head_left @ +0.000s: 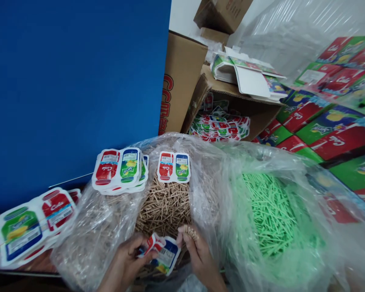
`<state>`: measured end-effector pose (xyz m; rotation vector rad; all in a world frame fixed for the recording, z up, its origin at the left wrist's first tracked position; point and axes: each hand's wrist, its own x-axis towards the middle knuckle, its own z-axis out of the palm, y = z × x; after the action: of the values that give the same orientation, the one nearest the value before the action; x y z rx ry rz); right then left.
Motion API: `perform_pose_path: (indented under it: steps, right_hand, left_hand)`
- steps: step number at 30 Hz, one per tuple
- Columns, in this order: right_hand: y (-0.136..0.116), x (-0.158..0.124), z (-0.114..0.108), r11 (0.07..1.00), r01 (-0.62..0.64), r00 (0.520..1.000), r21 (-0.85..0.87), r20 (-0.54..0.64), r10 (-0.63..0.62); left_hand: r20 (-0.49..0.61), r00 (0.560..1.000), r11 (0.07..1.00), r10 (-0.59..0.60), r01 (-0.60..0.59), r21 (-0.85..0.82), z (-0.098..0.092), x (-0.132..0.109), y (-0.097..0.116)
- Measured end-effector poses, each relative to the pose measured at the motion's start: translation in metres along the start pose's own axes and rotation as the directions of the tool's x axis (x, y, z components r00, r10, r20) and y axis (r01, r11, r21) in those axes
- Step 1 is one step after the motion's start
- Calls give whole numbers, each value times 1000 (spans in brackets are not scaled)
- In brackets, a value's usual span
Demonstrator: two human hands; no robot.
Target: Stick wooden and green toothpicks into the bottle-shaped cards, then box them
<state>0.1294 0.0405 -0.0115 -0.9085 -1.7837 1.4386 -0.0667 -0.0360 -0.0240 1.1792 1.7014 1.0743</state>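
My left hand [128,256] is closed on a small twin packet [169,256] with a red half and a blue-and-green half, held low over the brown sticks. A bundle of short brown sticks [191,232] sits in my closed right hand [197,255], whose fingertips are at the packet's right edge. Beneath both hands, a clear plastic bag holds many loose brown sticks [167,205]. One flat Cola and Sprite packet [173,167] lies on top of them. To its left is a stack of the same packets [118,170].
More packets [33,227] lie at the far left, below a blue panel [76,89]. Green sticks [270,215] fill a plastic bag on the right. Behind stands an open carton [207,83] with many packets inside. Printed Cola and Sprite boxes [331,125] are stacked at right.
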Motion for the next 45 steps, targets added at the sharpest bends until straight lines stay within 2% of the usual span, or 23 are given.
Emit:
perform_pose_path:
  steps: [3, 8, 15, 27, 31, 34, 38, 42, 45]
  right_hand:
    - [2, 0, -1, 1000, -10, 1000, 5, -2, 10]
    - [10, -2, 0, 998, -13, 1000, 62, -7, 13]
    - [9, -3, -1, 999, -26, 1000, 30, -7, 26]
    - [5, -1, 0, 998, -49, 999, 38, -3, 49]
    - [4, -1, 0, 997, -66, 998, 42, 10, 66]
    - [3, 1, 2, 996, -78, 997, 33, 19, 77]
    - [8, 3, 1, 994, -89, 996, -63, 18, 91]
    - [14, 4, -4, 975, -30, 998, -220, -65, 16]
    - [10, 6, -7, 977, -42, 987, -207, -163, 8]
  left_hand:
    - [54, 998, 999, 41, -43, 29, 4, 0, 3]
    - [131, 986, 989, 105, -117, 86, 10, -2, -7]
    - [196, 978, 994, 78, -91, 60, 10, -2, -7]
    - [176, 978, 990, 112, -125, 64, 9, -1, -16]
    - [200, 978, 998, 54, -61, 28, 6, -2, -8]
    - [177, 984, 1000, 23, -23, -4, 4, -2, -6]
    - [173, 985, 998, 19, -9, -58, 3, -1, -8]
    - [152, 988, 997, 16, -5, -72, 2, -3, -1]
    - [154, 988, 998, 12, -2, -68, 1, -5, 5]
